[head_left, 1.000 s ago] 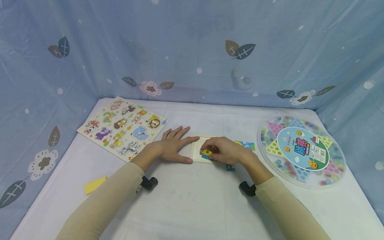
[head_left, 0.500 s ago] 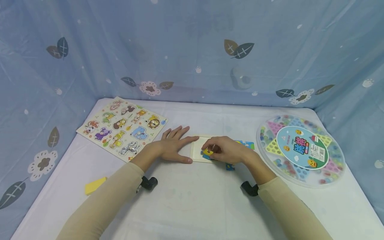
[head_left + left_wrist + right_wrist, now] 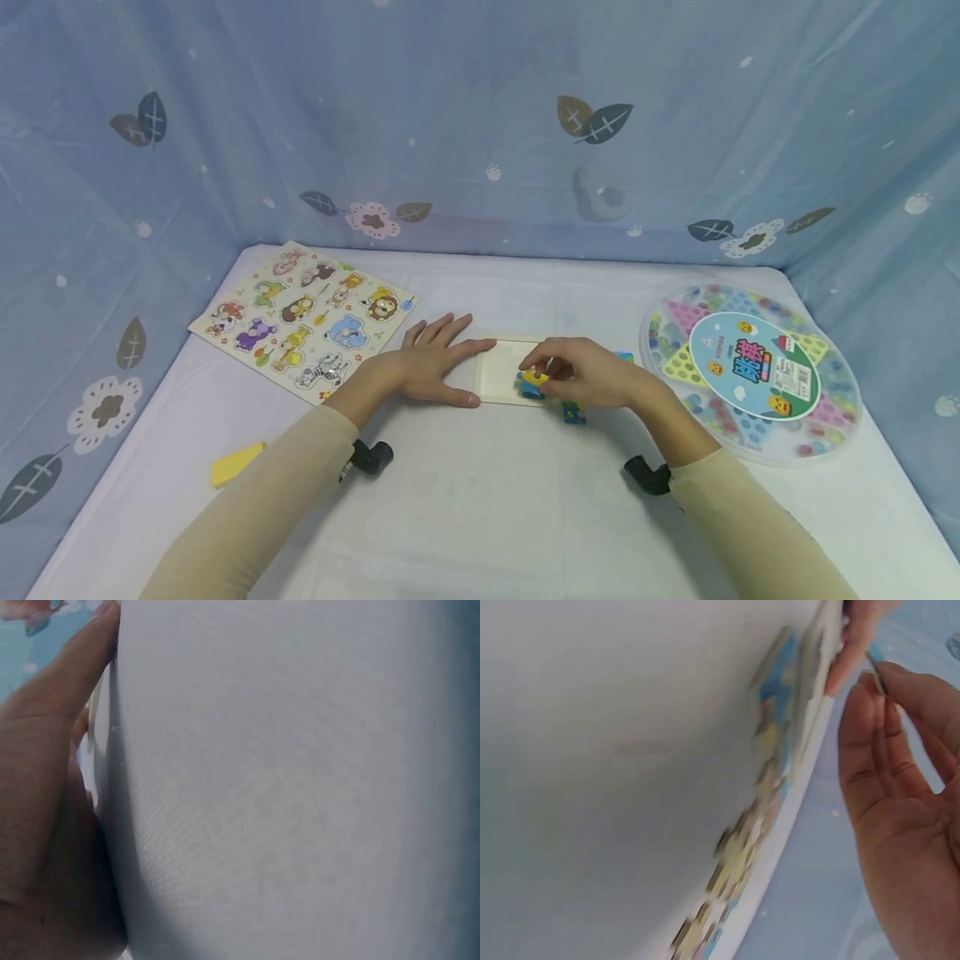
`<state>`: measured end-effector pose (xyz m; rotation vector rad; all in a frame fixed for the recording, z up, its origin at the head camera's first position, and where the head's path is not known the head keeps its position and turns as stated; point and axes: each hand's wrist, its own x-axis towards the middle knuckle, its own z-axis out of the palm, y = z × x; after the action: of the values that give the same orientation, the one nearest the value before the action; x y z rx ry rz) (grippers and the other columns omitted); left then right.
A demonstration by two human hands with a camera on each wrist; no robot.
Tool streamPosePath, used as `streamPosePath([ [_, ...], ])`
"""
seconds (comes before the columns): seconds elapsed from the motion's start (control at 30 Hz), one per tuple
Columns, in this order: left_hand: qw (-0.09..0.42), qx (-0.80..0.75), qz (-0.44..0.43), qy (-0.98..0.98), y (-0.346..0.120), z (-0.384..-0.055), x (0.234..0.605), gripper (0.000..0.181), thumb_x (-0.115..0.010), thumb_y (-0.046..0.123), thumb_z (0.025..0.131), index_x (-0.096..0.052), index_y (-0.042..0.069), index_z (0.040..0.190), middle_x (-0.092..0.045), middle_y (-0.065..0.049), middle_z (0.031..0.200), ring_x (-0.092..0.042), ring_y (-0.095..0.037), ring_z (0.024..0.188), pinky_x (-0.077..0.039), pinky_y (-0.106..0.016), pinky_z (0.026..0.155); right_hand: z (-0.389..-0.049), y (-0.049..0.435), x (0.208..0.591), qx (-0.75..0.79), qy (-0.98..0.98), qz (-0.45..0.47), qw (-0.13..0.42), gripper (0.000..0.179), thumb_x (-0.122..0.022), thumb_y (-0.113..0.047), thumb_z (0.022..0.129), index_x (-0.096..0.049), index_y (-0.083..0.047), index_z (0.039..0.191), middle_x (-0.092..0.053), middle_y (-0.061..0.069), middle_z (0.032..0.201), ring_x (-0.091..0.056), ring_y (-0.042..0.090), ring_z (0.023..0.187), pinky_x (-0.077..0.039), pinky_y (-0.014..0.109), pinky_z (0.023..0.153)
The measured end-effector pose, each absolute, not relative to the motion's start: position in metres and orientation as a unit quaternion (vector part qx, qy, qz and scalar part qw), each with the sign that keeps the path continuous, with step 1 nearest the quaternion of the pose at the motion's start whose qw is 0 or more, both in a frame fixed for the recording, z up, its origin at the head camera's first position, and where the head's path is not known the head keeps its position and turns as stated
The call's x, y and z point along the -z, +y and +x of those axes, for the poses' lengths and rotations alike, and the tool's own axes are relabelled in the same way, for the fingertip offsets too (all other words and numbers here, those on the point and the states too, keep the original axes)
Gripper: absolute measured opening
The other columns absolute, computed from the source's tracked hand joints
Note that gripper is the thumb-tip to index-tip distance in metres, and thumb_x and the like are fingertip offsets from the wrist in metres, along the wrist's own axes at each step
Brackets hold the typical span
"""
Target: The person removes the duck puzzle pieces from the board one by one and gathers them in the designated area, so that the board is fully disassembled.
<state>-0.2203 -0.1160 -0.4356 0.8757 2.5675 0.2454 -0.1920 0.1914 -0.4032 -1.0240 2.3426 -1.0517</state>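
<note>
In the head view my left hand (image 3: 435, 371) lies spread on the white table, thumb and index fingertip at the left edge of a shallow cream puzzle tray (image 3: 498, 371). My right hand (image 3: 588, 375) hovers over the tray's right part, pinching a yellow-and-blue jigsaw piece (image 3: 535, 378) between thumb and fingers. Seen from the right wrist, that piece (image 3: 882, 682) shows as a thin edge at the fingertips. Another blue jigsaw piece (image 3: 574, 412) lies at the tray's front right corner. Further pieces (image 3: 735, 855) lie in a row on the table, mostly hidden behind my right hand in the head view.
A board of animal pictures (image 3: 303, 321) lies at the back left, with a yellow block (image 3: 237, 464) nearer me. At the right is a round clear marble game case (image 3: 750, 375). A blue patterned cloth (image 3: 480, 125) stands up behind the table.
My right hand has shifted slightly to the right with the jigsaw piece, showing more of the tray floor. The left hand has stayed in place.
</note>
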Motion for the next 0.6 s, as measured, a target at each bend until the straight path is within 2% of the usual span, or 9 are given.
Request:
streamPosePath([
  [0.37,0.204,-0.086,0.316,0.923,-0.116,-0.219,0.436,0.095,-0.055,0.083,0.085,-0.012,0.05,0.163,0.012,-0.002,0.173,0.013,-0.033,0.159,0.0,-0.068,0.12,-0.186,0.216,0.395,0.371,0.844,-0.342,0.182,0.034,-0.069,-0.004,0.096,-0.068,-0.015,0.128,-0.066,-0.002,0.114,-0.066,0.016,0.096,-0.057,0.032,0.092],
  [0.6,0.206,-0.096,0.317,0.921,-0.117,-0.218,0.432,0.094,-0.057,0.08,0.086,-0.014,0.048,0.163,0.012,-0.004,0.173,0.013,-0.034,0.158,0.001,-0.068,0.12,-0.18,0.233,0.392,0.369,0.844,-0.348,0.174,0.031,-0.07,-0.005,0.097,-0.069,-0.014,0.127,-0.066,-0.002,0.11,-0.066,0.015,0.093,-0.057,0.029,0.088],
])
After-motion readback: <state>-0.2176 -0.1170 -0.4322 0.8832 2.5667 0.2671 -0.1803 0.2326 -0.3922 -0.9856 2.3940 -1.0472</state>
